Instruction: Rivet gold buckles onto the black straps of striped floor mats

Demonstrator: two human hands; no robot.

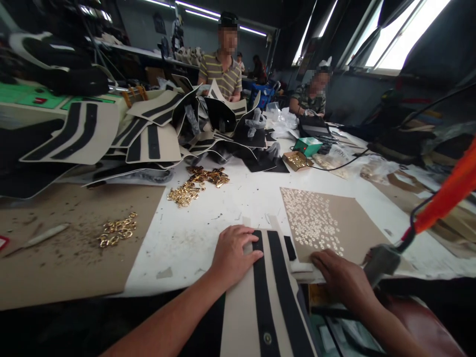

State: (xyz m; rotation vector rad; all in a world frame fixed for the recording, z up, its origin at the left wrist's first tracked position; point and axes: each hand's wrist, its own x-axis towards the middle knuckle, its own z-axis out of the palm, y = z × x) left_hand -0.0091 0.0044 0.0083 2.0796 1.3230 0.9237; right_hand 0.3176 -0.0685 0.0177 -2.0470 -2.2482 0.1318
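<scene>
A beige panel with two dark stripes (273, 292) lies over the table's front edge, a round metal piece near its lower end. My left hand (234, 253) rests on its upper left part, fingers spread, thumb and fingertips on the left dark stripe. To the right, my right hand (340, 272) is at the table edge beside a pale strip (302, 267), its fingers bent down; whether they hold anything is hidden. A small black piece (289, 248) lies between the panel and the brown sheet (364, 223), which bears many small ring-shaped pieces.
Gold hardware piles (186, 193) lie mid-table. Gold rings (118, 230) and a pale-handled tool (46, 235) are on the left board. Striped panels (80, 134) are heaped behind. A green box (308, 146) stands beyond. An orange-wrapped cable (449, 188) hangs at right. Two people sit or stand across.
</scene>
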